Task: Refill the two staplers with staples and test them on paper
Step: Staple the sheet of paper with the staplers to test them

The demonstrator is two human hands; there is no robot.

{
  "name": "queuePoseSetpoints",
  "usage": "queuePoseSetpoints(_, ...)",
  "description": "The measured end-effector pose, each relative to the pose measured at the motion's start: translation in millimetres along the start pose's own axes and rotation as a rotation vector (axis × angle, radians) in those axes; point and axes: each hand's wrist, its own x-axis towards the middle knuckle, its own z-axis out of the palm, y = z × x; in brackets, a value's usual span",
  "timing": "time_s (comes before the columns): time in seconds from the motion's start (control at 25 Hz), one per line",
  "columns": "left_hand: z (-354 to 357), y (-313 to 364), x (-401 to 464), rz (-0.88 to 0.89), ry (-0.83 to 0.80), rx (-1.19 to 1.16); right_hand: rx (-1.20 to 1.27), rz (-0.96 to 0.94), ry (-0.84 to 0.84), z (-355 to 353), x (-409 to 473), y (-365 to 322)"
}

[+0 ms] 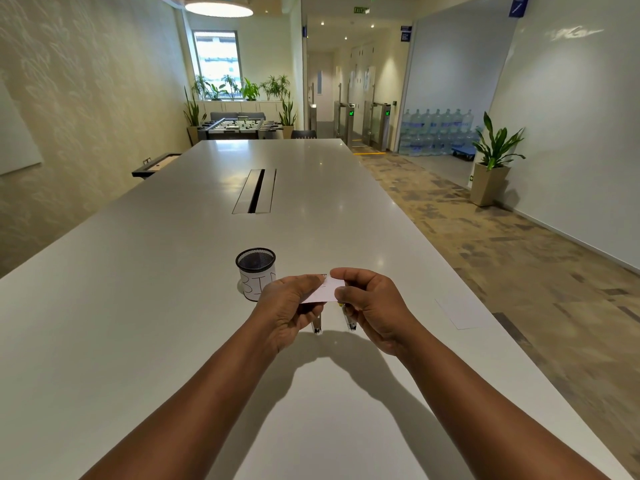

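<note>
Both my hands hold a small white slip of paper (325,289) above the table. My left hand (289,306) pinches its left side and my right hand (369,303) pinches its right side. Under the hands two staplers lie on the white table (173,306); only their near metal ends show, the left stapler (317,326) and the right stapler (350,323). The rest of each stapler is hidden by my hands.
A black mesh cup (255,271) with a paper label reading "BIN" stands just left of my left hand. A white sheet of paper (460,311) lies near the table's right edge. A cable slot (255,191) runs along the table's middle, farther away.
</note>
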Motion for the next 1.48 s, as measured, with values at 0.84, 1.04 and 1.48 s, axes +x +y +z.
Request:
queuePoseSetpoints(0.84, -4, -2, -7, 0.028, -0.115, 0.039, -0.016, 0.005, 0.019, 3, -8, -6)
queuePoseSetpoints(1.04, -3, -5, -8, 0.048, -0.068, 0.051, -0.02, 0.005, 0.023, 4, -10, -3)
queuePoseSetpoints(1.48, -8, -2, -13, 0.047, -0.127, 0.022, -0.01, 0.004, 0.031, 8, -11, -6)
